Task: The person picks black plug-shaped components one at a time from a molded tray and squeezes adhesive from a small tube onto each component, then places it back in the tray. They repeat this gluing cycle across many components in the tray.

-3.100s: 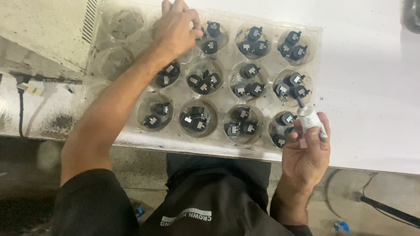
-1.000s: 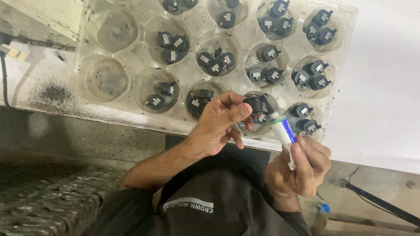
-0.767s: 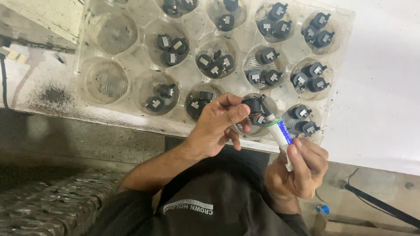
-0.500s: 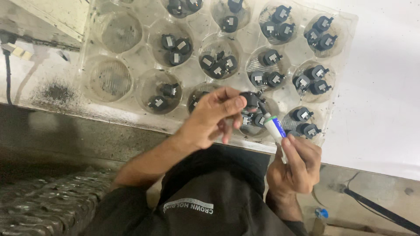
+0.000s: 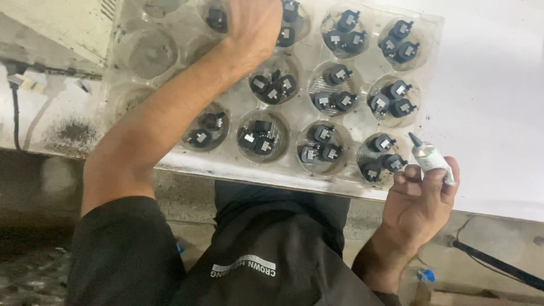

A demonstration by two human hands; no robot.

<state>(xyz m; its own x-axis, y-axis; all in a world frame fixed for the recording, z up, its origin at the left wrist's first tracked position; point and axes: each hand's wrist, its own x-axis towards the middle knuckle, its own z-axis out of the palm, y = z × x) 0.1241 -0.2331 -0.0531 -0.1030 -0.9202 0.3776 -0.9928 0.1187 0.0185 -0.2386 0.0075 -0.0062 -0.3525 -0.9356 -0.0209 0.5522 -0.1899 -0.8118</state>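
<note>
1. Left hand (image 5: 255, 25): reaches across to the far row of the tray, knuckles up, fingers curled down into a far cup. Whether it grips a part cannot be told; the fingertips are hidden.
2. Right hand (image 5: 419, 198): held off the near right corner of the tray, clenched around a small white squeeze tube with a dark pointed nozzle (image 5: 429, 157).
3. Tube axis: long axis runs diagonally, nozzle pointing up and left toward the near-right cup, tail end at the fingers. The nozzle tip lies just beside that cup, apart from the parts in it.
4. Clear moulded plastic tray with round cups (image 5: 272, 90): lies on the white worktop (image 5: 493, 113), its near edge close to the table edge.
5. Small black plastic components with pale metal faces (image 5: 334, 102): two or three per cup in most cups; the left-hand cups (image 5: 144, 54) sit without parts.
6. Relation: the right hand is nearer the near-right cups; the left hand is nearer the far row, well apart from the tube.
</note>
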